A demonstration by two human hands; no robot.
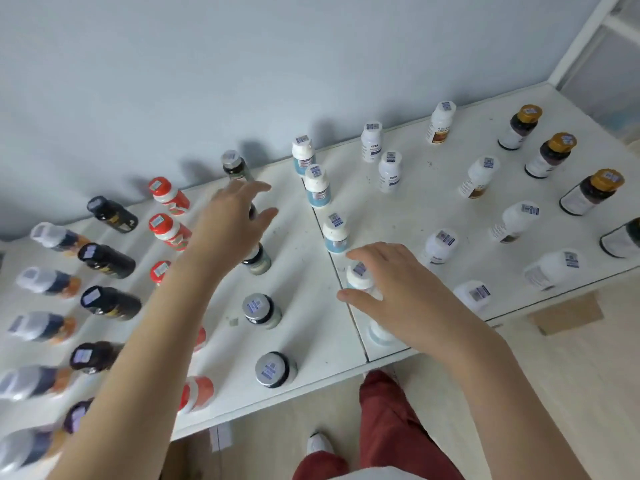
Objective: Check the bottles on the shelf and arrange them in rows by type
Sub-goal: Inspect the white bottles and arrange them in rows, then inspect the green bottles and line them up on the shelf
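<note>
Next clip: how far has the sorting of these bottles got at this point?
Mostly done: red-capped bottles, black bottles and gold-capped bottles stand in lines by type. In hand: the right hand curves round a blue-label bottle in its line, grip unclear; the open left hand reaches over the silver-capped bottles. Left: the white bottles at right look loosely spaced and may need straightening.

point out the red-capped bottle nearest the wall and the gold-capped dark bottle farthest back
red-capped bottle nearest the wall (160, 186), head view, on its cap
gold-capped dark bottle farthest back (528, 114), head view, on its cap
</note>
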